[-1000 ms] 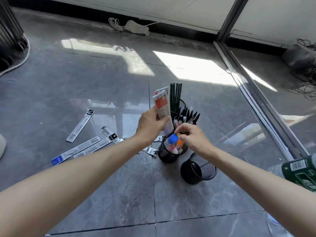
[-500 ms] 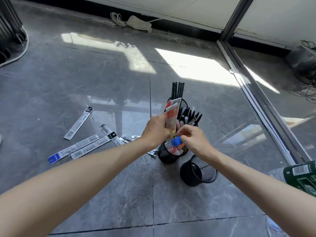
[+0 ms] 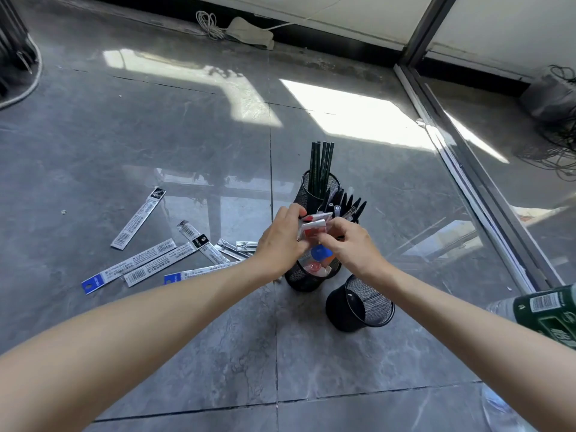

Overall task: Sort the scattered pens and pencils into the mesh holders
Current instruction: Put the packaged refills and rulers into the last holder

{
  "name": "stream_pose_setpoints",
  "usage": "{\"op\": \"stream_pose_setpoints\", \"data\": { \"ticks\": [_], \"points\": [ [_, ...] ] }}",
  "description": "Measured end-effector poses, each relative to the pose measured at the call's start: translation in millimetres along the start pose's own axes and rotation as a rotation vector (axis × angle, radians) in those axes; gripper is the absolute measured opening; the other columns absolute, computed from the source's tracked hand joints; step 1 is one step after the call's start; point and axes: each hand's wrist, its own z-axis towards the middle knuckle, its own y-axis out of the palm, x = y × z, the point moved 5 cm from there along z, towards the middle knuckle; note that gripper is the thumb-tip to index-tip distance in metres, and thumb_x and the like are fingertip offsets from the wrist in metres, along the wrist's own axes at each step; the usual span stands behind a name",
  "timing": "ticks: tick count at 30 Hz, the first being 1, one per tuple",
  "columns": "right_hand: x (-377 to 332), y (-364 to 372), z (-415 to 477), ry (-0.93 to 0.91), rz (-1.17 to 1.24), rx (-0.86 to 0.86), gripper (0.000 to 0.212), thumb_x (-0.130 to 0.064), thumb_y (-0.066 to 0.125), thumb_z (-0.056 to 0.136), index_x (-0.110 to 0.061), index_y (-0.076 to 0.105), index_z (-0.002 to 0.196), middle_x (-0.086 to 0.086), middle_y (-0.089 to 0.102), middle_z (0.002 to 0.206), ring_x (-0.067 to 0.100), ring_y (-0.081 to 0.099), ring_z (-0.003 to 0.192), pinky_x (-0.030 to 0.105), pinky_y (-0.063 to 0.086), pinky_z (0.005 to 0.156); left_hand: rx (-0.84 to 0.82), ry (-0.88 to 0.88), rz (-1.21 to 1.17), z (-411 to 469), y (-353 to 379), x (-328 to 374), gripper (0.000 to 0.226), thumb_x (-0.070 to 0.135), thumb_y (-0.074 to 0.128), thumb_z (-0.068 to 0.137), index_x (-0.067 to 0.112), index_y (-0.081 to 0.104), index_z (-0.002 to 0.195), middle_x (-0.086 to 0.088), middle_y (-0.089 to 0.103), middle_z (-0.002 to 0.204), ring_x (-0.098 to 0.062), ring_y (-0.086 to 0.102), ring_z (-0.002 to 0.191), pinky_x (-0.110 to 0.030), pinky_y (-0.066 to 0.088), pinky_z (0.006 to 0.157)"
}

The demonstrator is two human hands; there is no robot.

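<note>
A glossy grey stone-tile floor (image 3: 193, 344) fills the view, lit by bright sun patches, with a white wall and black skirting at the far side and a metal door track (image 3: 486, 194) running along the right. Near the middle stands a tight cluster of black wire-mesh holders. The far holder (image 3: 330, 183) carries dark green pencils (image 3: 321, 163) upright, their long axes nearly vertical, and just beside it black pens (image 3: 350, 205) fan up and to the right. Over the near holder (image 3: 300, 279) the left hand (image 3: 280, 241) grips a red-and-white flat packet (image 3: 314, 227), while the right hand (image 3: 349, 244) pinches the packet's right edge with curled fingers. An empty mesh holder (image 3: 371, 302) stands apart at front right. Long flat blue-and-white refill packets (image 3: 137, 269) lie scattered to the left, mostly slanting up to the right, with open floor around them. A green-labelled bottle (image 3: 548, 310) sits at the right edge.
</note>
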Motion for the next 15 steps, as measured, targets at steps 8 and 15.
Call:
{"op": "stream_pose_setpoints", "data": {
  "ticks": [8, 15],
  "points": [
    [-3, -5, -1, -0.147, -0.046, 0.211, 0.027, -0.01, 0.061, 0.076, -0.018, 0.045, 0.097, 0.004, 0.058, 0.086, 0.018, 0.056, 0.078, 0.035, 0.05, 0.074, -0.045, 0.093, -0.034, 1, -3, 4, 0.008, 0.014, 0.055, 0.09, 0.007, 0.057, 0.092, -0.002, 0.046, 0.084, -0.022, 0.05, 0.076, -0.038, 0.044, 0.07],
    [-46, 8, -10, -0.447, -0.212, 0.38, 0.053, -0.002, 0.038, 0.064, -0.021, 0.034, 0.113, 0.005, 0.045, 0.101, 0.021, 0.048, 0.09, 0.034, 0.043, 0.077, -0.056, 0.04, 0.004, 1, -25, -13, 0.036, 0.039, 0.059, 0.088, 0.014, 0.05, 0.113, 0.003, 0.049, 0.091, -0.016, 0.05, 0.078, -0.031, 0.039, 0.068]
  ]
}}
